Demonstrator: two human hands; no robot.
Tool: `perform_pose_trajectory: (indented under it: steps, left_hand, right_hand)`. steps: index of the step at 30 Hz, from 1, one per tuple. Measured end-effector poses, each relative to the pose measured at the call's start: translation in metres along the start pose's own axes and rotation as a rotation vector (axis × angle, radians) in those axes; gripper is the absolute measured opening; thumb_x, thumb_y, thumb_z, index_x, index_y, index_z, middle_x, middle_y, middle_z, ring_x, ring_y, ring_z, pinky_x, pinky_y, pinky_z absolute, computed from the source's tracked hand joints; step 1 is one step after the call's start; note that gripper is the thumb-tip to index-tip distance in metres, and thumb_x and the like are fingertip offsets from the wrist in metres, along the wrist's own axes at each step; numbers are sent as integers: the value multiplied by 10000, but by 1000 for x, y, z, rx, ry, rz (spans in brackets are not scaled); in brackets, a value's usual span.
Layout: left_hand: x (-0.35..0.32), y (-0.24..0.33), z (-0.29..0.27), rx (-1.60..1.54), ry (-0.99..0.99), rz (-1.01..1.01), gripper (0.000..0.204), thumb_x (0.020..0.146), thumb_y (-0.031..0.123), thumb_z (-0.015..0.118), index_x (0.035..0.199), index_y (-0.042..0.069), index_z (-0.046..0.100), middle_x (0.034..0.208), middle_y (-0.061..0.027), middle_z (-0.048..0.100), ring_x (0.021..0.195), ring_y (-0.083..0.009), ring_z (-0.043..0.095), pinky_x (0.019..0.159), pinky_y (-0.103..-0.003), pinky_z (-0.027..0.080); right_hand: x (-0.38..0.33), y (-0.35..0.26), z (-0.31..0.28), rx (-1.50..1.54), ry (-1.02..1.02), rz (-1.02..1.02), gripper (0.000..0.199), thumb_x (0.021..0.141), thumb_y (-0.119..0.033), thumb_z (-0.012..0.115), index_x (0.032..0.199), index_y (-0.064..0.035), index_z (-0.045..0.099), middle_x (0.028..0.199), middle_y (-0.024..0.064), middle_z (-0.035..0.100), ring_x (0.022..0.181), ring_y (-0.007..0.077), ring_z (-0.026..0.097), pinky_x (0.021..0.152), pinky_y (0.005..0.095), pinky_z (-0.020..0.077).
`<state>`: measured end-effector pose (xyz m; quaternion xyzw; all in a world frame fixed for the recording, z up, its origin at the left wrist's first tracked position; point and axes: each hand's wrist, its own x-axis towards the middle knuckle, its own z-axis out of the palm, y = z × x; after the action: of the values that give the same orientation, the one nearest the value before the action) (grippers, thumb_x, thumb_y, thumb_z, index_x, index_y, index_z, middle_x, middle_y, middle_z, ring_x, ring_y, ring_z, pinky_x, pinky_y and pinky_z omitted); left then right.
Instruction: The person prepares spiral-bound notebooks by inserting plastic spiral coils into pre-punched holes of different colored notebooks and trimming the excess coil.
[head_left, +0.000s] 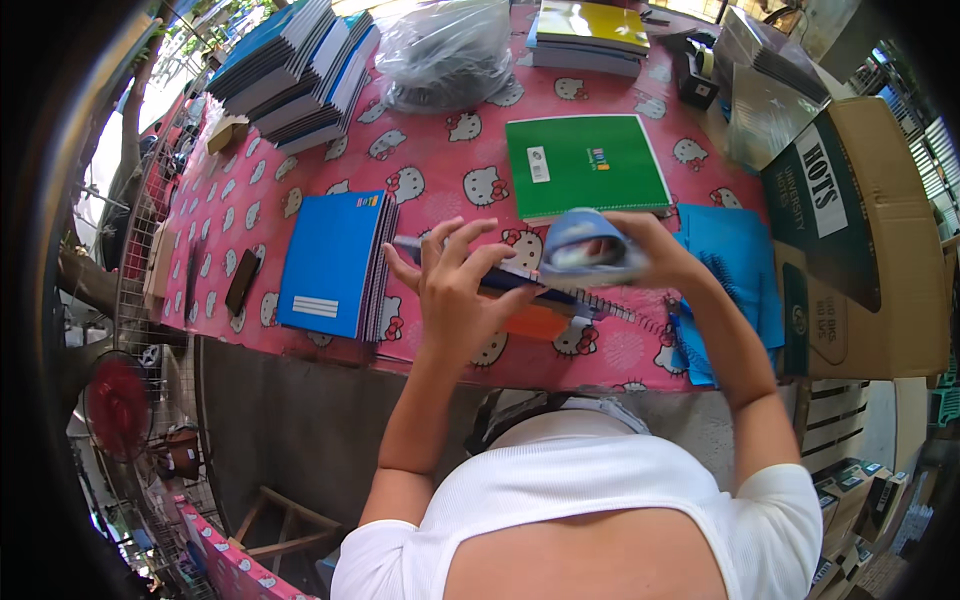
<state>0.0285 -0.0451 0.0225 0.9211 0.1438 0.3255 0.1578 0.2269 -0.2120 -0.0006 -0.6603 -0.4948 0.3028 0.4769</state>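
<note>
My left hand (455,285) has its fingers spread around a dark blue spiral notebook (550,292), seen nearly edge-on, which passes between thumb and fingers. A loose wire coil (635,312) trails from the notebook's right end. My right hand (655,245) is closed on a blue-grey, ring-shaped thing (590,245) just above that end; motion blur hides its exact kind. Below the notebook, an orange piece (537,321) shows on the table. Beyond the hands lies a green spiral notebook (590,165). A stack of blue spiral notebooks (335,262) sits to the left.
The table has a pink patterned cover (440,215). Blue sheets with coils (735,275) lie at right beside an open cardboard box (870,240). At the back are stacked notebooks (300,75), a clear plastic bag (445,50), a yellow-topped stack (590,35) and a tape dispenser (697,75).
</note>
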Motion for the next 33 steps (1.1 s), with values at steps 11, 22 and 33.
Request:
perform_pose_trajectory:
  steps: [11,22,33]
  left_hand:
    - [-6,-32,-4,-169,-35,-97,333,547,290,852,797,148,685,1079,17,617,1075,-224,517,1021,-639,174]
    - [-5,-60,-13,-277,96,-155,546,552,148,869,1048,94,647,1343,-109,436,1087,-293,539,904,-400,471]
    - [-27,-94,1,-977,207,-501,533,736,-96,704,1223,11,517,1077,-97,610,990,-174,599,827,-275,512]
  right_hand:
    - [33,-5,8,164,5,-91,447,601,-23,727,1034,20,626,931,63,677,851,113,594,758,270,482]
    - [77,7,29,-401,15,-47,562,529,27,716,1080,8,607,908,55,674,819,169,635,705,314,519]
    - [116,-21,57,-262,-106,10,444,608,-20,686,1045,-32,608,923,108,673,864,204,640,759,329,495]
